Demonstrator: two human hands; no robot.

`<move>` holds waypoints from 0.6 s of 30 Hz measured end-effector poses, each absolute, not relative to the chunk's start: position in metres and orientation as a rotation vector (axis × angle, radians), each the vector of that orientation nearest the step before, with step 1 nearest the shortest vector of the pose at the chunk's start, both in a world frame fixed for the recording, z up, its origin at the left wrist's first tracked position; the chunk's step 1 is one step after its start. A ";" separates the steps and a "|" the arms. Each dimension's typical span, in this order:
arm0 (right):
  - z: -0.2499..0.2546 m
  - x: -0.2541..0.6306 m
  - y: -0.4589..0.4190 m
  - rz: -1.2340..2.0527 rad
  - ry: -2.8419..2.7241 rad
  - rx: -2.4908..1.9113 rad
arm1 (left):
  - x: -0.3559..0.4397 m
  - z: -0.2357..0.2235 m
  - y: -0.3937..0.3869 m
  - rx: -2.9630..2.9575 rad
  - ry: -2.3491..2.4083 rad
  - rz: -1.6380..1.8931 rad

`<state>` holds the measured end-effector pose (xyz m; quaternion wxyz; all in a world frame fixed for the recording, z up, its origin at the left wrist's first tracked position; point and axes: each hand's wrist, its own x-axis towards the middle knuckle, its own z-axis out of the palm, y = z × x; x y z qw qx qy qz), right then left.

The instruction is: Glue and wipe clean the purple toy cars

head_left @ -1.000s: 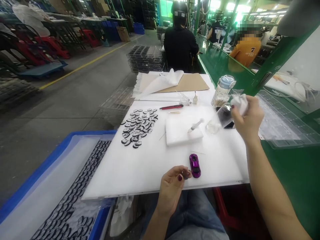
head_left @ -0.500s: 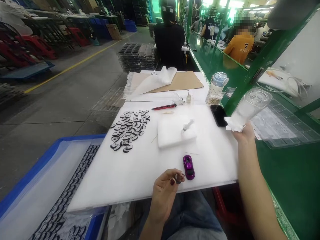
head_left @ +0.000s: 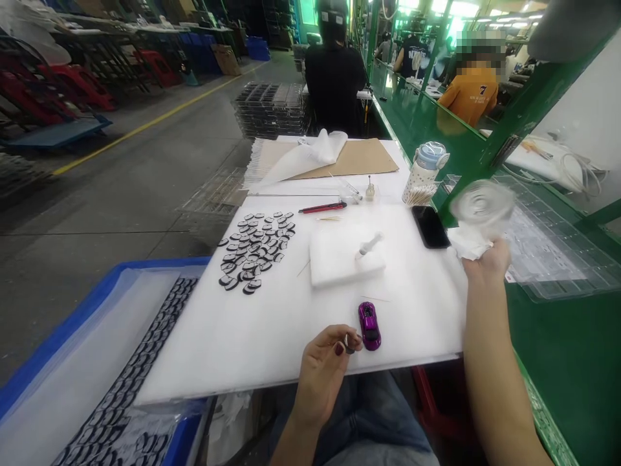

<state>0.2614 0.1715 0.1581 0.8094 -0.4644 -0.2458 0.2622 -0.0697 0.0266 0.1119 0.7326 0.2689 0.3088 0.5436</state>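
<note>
My left hand [head_left: 324,369] hovers at the near edge of the white board [head_left: 272,330], fingers pinched on a small dark part [head_left: 349,346]. Just right of its fingertips lies a purple toy car [head_left: 369,325]. My right hand [head_left: 485,259] is raised above the board's right edge, closed on a clear plastic bottle [head_left: 481,206] tipped sideways and motion-blurred, with a white cloth [head_left: 466,244] bunched under it. A black phone [head_left: 430,226] lies flat to the left of that hand.
A pile of small black parts [head_left: 255,251] lies on the board's left, a white foam pad with a syringe [head_left: 369,246] in the middle. A red pen [head_left: 323,208], a lidded cup [head_left: 424,171] and brown cardboard [head_left: 359,158] lie farther back. Blue tray [head_left: 77,336] at left; people sit ahead.
My right hand lifted the clear bottle and cloth off the phone, raised it to the right, and now holds it slightly lower and blurred. My left hand kept its pinch beside the car.
</note>
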 end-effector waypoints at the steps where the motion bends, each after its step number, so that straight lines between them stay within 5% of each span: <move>1: 0.165 0.257 0.170 0.451 -0.545 -1.012 | -0.069 0.113 0.027 0.567 0.681 1.204; 9: 0.220 0.202 0.180 -0.223 -1.835 -1.317 | -0.069 0.111 0.030 0.560 0.609 1.216; 18: 0.248 0.212 0.136 -0.587 -1.592 -1.295 | -0.064 0.113 0.028 0.520 0.543 1.268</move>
